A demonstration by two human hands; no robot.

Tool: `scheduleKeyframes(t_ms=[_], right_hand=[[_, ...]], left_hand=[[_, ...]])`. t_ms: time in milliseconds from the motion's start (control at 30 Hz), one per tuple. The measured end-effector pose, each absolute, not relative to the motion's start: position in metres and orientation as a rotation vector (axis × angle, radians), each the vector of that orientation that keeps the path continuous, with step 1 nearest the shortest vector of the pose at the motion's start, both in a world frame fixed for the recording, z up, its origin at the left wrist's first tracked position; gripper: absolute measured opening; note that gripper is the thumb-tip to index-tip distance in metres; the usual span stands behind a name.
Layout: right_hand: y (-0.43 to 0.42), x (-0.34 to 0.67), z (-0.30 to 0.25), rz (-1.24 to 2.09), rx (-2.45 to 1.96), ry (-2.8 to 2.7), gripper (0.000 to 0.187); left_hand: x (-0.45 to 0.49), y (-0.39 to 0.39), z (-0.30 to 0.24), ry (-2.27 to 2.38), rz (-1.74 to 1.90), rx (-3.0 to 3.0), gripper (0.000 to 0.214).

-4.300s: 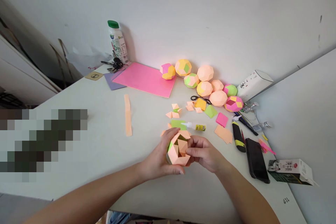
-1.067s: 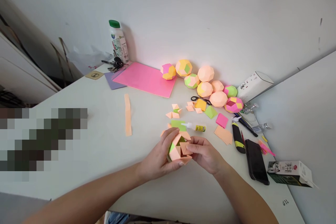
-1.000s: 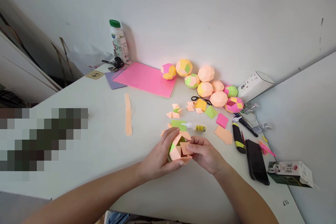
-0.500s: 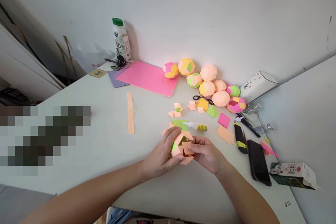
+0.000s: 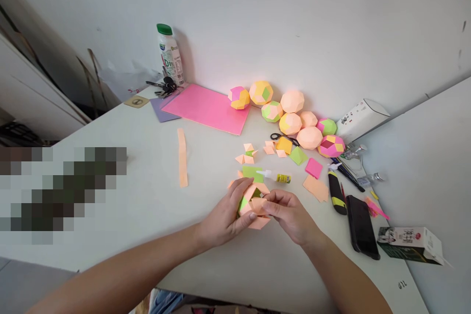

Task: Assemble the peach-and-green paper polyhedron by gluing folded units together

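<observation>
A peach and green folded-paper ball (image 5: pixel 247 204), open on its upper right side with flaps sticking out, is held above the near part of the table. My left hand (image 5: pixel 226 216) is wrapped round its left side, thumb along the front. With thumb and forefinger, my right hand (image 5: pixel 290 213) pinches a peach flap at the ball's right side. Just beyond the hands lie a green paper square (image 5: pixel 252 173) and a small glue bottle (image 5: pixel 277 176) with a white nozzle. Several small folded peach pieces (image 5: pixel 248 153) rest farther back.
Finished paper balls (image 5: pixel 309 138) cluster by the wall, with scissors (image 5: pixel 275 136) beside them. Pink card (image 5: pixel 209 108) and a peach strip (image 5: pixel 182 157) lie left. At right are a box cutter (image 5: pixel 336 191), a phone (image 5: pixel 362 225) and a carton (image 5: pixel 410 244). A bottle (image 5: pixel 170 56) stands behind.
My right fingers have shifted slightly on the peach flap, which now bends more toward the ball's opening. My left hand keeps its hold.
</observation>
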State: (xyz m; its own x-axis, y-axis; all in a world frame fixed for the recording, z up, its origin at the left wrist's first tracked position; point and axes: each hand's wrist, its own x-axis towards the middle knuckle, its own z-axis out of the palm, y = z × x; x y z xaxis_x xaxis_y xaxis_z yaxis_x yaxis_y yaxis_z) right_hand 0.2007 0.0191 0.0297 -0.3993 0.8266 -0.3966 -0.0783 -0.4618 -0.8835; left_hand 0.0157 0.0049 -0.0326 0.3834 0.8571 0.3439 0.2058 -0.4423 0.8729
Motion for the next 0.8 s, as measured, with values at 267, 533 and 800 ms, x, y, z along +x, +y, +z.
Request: scheduleKeyframes(t_ms=[267, 533, 800], right_hand=[[0.016, 0.203, 0.036, 1.665, -1.205, -1.448, 0.02], [0.019, 0.213, 0.049, 1.623, -1.134, -1.715, 0.016], [0.019, 0.219, 0.057, 1.529, -1.095, -1.932, 0.008]], left_hand=[[0.015, 0.007, -0.033, 0.847, 1.031, 1.847, 0.074], [0.015, 0.006, -0.028, 0.811, 0.942, 1.743, 0.081], [0.014, 0.006, -0.027, 0.832, 0.876, 1.777, 0.084]])
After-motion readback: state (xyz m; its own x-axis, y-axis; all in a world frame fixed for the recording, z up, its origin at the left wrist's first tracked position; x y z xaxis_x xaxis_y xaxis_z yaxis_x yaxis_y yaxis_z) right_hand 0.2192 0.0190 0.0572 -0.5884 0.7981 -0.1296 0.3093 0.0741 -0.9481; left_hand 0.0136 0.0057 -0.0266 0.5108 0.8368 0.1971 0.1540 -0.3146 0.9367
